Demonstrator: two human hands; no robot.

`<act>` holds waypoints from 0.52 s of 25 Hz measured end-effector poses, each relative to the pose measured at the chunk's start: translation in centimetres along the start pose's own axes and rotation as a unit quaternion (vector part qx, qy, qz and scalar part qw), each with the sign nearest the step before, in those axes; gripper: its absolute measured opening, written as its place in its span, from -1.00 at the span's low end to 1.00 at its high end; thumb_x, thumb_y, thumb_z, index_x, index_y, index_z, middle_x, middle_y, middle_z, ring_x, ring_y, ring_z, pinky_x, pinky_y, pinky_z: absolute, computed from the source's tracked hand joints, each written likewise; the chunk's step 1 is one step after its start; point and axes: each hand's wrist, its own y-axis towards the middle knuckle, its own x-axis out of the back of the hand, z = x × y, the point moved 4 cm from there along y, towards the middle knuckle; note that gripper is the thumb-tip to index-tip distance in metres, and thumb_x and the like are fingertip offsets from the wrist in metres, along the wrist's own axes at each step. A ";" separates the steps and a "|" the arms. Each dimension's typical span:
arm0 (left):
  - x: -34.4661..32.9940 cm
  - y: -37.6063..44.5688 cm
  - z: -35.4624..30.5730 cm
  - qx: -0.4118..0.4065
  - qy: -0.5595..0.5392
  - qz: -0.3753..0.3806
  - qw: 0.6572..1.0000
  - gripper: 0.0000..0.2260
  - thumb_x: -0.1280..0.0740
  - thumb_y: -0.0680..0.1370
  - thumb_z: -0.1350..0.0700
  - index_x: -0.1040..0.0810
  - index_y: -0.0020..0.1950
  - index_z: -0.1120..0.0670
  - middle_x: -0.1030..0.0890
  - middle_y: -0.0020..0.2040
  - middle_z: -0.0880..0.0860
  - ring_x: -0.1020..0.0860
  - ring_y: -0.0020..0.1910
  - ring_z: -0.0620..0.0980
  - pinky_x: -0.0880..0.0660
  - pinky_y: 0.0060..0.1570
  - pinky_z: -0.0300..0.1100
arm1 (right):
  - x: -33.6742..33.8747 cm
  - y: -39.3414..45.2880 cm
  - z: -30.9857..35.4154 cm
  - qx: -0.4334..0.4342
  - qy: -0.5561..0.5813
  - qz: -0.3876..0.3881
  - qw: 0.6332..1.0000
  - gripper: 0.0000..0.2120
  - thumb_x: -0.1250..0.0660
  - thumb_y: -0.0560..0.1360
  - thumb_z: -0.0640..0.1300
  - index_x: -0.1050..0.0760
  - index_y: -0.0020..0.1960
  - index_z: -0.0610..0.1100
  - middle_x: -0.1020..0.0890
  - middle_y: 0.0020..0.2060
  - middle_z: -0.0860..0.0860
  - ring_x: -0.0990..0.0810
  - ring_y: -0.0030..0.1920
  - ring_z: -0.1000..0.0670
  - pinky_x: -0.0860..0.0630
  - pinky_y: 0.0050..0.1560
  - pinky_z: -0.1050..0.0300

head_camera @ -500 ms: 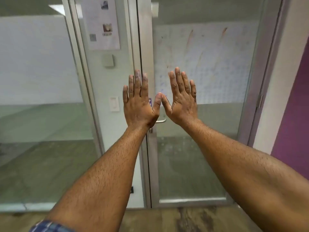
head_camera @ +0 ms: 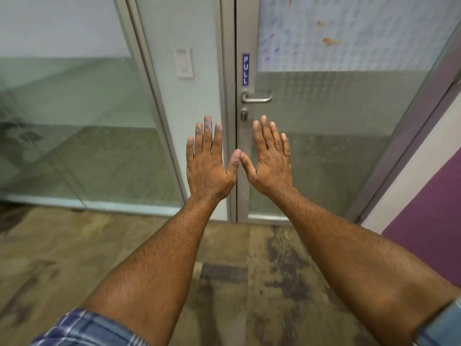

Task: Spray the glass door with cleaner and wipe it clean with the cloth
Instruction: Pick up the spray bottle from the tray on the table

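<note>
Left hand (head_camera: 208,168) and right hand (head_camera: 270,166) are held flat before the glass door (head_camera: 336,121), fingers straight. Thumb tips are touching; nothing is held.

My view has tipped down the door

My hands (head_camera: 239,168) now sit below the door handle (head_camera: 257,98) instead of covering it, the PULL sign (head_camera: 245,69) has come clear, the posted notice is gone from sight, and more floor (head_camera: 74,250) shows.
</note>
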 end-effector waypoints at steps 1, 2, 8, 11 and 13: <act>-0.6 -1.8 0.5 0.003 0.004 0.015 1.000 -0.36 0.08 0.65 -0.25 -0.03 0.63 0.08 0.00 0.63 0.11 0.07 0.61 0.07 0.09 0.56 0.06 | -1.0 -1.3 0.2 -0.003 0.007 0.015 1.000 -0.29 -0.03 0.60 0.26 0.11 0.60 -0.07 0.04 0.61 -0.04 0.11 0.59 -0.05 0.12 0.57 -0.12; -1.3 -3.8 1.2 0.013 0.010 0.034 0.999 -0.37 0.08 0.65 -0.24 -0.03 0.63 0.08 0.00 0.63 0.10 0.08 0.61 0.07 0.10 0.56 0.05 | -2.3 -2.7 0.5 -0.008 0.016 0.037 0.999 -0.29 0.00 0.60 0.27 0.11 0.60 -0.06 0.04 0.61 -0.04 0.11 0.59 -0.05 0.13 0.56 -0.11; -1.7 -15.8 6.5 0.120 0.064 0.110 0.985 -0.39 -0.01 0.65 -0.20 -0.02 0.63 0.05 0.02 0.64 0.09 0.09 0.61 0.05 0.08 0.56 0.05 | -8.7 -10.6 5.3 0.017 0.071 0.169 0.983 -0.32 -0.01 0.60 0.24 0.13 0.60 0.01 0.07 0.61 0.00 0.11 0.59 -0.03 0.16 0.55 -0.06; 0.7 -19.8 9.1 0.161 0.090 0.134 0.974 -0.38 -0.02 0.64 -0.20 -0.04 0.63 0.06 0.01 0.64 0.09 0.08 0.61 0.06 0.10 0.56 0.04 | -10.6 -12.8 9.5 0.054 0.102 0.199 0.973 -0.33 0.01 0.60 0.24 0.08 0.60 -0.01 0.03 0.61 -0.01 0.07 0.59 -0.03 0.17 0.54 -0.05; 3.1 -22.2 11.1 0.198 0.109 0.135 0.965 -0.38 -0.03 0.64 -0.20 -0.06 0.62 0.07 0.00 0.63 0.10 0.07 0.61 0.06 0.09 0.56 0.03 | -11.5 -14.0 13.0 0.084 0.131 0.221 0.963 -0.32 0.01 0.59 0.25 0.07 0.60 -0.03 0.01 0.60 -0.02 0.03 0.59 -0.03 0.14 0.54 -0.06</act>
